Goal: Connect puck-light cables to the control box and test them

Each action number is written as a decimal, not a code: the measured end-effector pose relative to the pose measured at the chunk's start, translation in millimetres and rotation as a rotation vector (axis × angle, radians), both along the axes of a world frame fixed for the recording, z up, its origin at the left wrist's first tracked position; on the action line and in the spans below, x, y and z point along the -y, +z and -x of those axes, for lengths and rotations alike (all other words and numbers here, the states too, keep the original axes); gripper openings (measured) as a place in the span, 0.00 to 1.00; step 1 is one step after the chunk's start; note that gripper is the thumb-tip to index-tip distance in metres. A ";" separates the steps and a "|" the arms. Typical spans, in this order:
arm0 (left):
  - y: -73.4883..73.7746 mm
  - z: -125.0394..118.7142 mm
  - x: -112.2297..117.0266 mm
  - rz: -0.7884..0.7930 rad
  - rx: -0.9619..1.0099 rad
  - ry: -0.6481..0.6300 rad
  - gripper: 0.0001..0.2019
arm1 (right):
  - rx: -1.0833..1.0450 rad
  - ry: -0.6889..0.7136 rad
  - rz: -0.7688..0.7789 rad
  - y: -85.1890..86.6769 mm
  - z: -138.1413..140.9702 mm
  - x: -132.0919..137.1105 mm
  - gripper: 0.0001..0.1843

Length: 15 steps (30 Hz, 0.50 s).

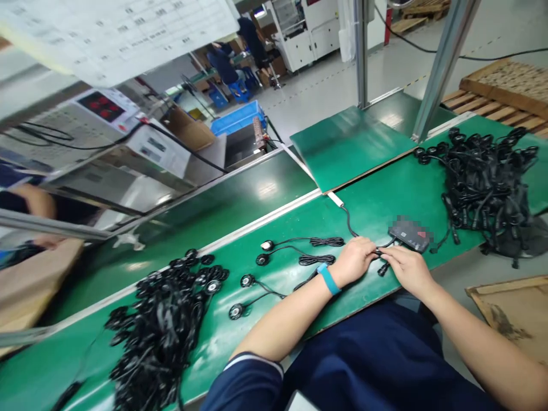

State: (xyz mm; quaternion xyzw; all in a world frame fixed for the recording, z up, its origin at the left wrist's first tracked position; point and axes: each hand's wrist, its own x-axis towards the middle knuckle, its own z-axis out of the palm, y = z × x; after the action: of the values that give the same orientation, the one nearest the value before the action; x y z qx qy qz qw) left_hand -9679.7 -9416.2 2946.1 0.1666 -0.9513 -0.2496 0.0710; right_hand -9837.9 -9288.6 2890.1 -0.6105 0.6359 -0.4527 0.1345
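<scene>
My left hand, with a blue band on its wrist, pinches a black cable connector near the front of the green bench. On the connector's other side, the fingers of my right hand close on it as well. Just below my fingertips hangs a second black connector end. Behind my right hand lies a flat black box with a cable running toward my hands. Left of my left hand are several round black parts with leads, and coiled black cables. Whether the connector halves are joined is hidden.
Heaps of black cabled parts lie on the bench at left and at right. A raised green board and metal posts stand behind. A paper sheet hangs at upper left. Other people sit and stand beyond.
</scene>
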 end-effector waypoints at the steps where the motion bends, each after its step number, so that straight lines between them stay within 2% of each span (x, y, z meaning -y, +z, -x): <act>1: 2.1 0.8 -2.7 -0.019 -0.007 0.000 0.08 | 0.003 0.009 0.007 1.7 -1.8 -0.7 0.15; 4: 14.6 -6.9 -6.4 -0.035 -0.038 0.005 0.09 | 0.014 -0.008 0.062 6.8 -5.6 -8.1 0.14; 7: 32.3 -40.0 10.7 0.118 -0.106 0.128 0.20 | 0.002 -0.180 0.150 8.0 0.1 -25.6 0.12; 10: 46.9 -99.8 47.9 0.399 -0.054 0.436 0.30 | -0.098 -0.441 0.186 7.2 15.6 -50.2 0.11; 12: 49.8 -147.7 75.0 0.529 0.140 0.708 0.39 | -0.199 -0.557 0.155 6.1 26.9 -63.3 0.10; 13: 48.3 -171.3 87.5 0.568 0.245 0.852 0.40 | -0.244 -0.580 0.131 5.4 31.4 -67.3 0.10; 15: 39.2 -212.5 109.5 0.497 0.437 1.021 0.40 | -0.310 -0.575 0.087 3.7 37.0 -70.1 0.11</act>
State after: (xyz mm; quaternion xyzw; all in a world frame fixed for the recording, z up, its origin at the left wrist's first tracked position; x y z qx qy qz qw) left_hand -9467.2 -9525.6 2985.3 0.6276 -0.7735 0.0853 0.0218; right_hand -9874.9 -9218.5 2893.8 -0.4728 0.7750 -0.4008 -0.1234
